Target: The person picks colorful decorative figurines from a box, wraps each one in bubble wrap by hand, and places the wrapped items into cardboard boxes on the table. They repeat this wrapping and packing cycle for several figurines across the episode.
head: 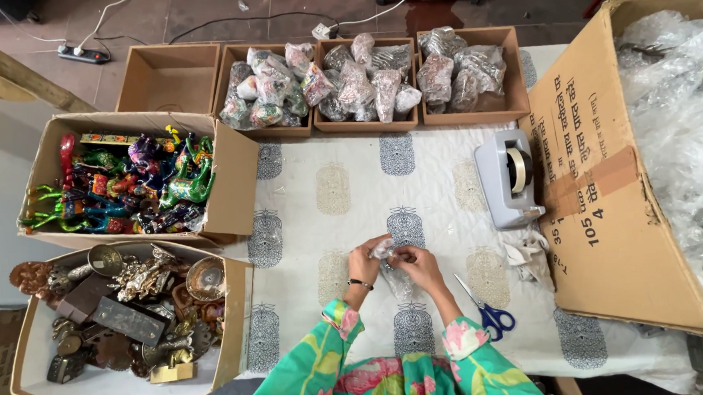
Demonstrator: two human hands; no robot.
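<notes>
Grey tape dispenser and blue-handled scissors on patterned cloth. Four small brown trays along far edge (three filled with wrapped bundles). Box of painted figurines above box of brass items. Large carton opposite.

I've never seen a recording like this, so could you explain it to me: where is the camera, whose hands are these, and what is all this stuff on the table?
There is no machine here. The one picture comes from a camera worn on a person's head, looking straight down at their own two bare hands.

The left hand and right hand meet over a table with a patterned white cloth. Together they hold a small item in clear plastic wrap; what is inside is too small to tell.

Nearby lie blue-handled scissors and a grey tape dispenser. At the far edge stand four small brown boxes: one empty, three filled with wrapped bundles. To the left, one carton holds colourful painted figurines, another metal ornaments. The big carton on the right holds plastic-wrapped pieces.
</notes>
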